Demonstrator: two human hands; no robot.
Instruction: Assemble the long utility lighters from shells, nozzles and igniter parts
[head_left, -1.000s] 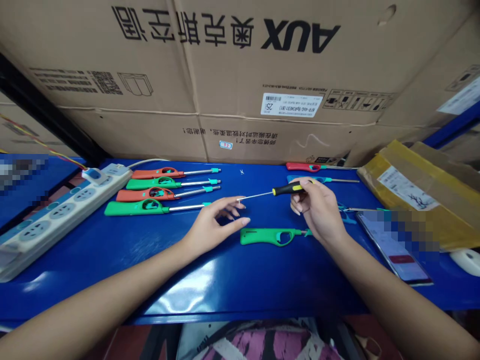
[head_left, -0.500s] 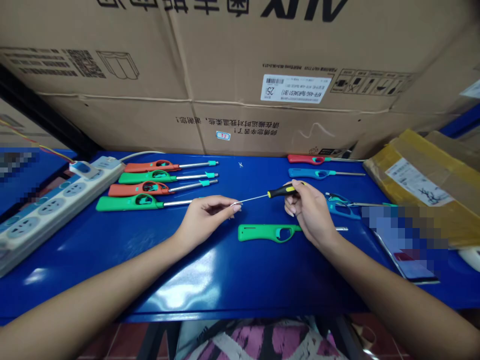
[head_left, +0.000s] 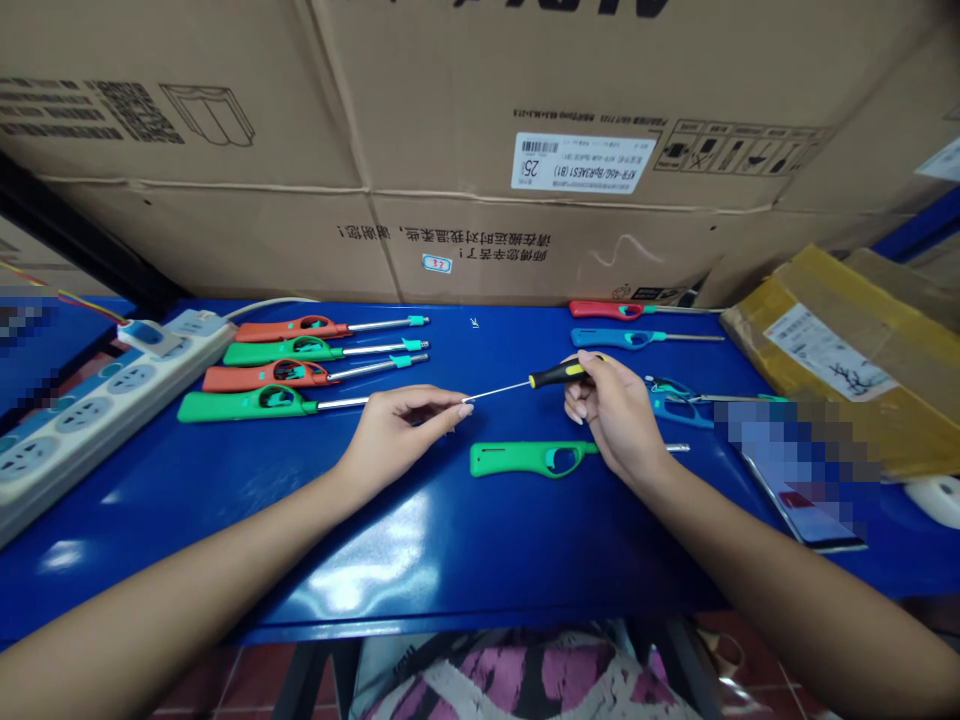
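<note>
My right hand (head_left: 611,410) is closed around the black and yellow handle of a screwdriver (head_left: 559,374), whose thin shaft points left and slightly down. At the other end, the thumb and fingers of my left hand (head_left: 401,430) pinch together at the screwdriver's tip. Whether a small part is also between those fingertips, I cannot tell. Below the screwdriver a green gas lighter (head_left: 510,459) lies flat on the blue table (head_left: 247,540); my right hand covers part of its metal tube. Left of my left hand are several orange and green lighters (head_left: 247,405) in a row.
A white power strip (head_left: 112,400) runs along the left side. To the right lie a red lighter (head_left: 604,310), a blue lighter (head_left: 611,338), another blue lighter (head_left: 682,408), a phone (head_left: 806,500) and a yellow-taped parcel (head_left: 885,400). Large cardboard (head_left: 450,120) stands behind.
The view has shifted slightly, moving the whole scene a little left and up. Both hands keep their hold at either end of the screwdriver.
</note>
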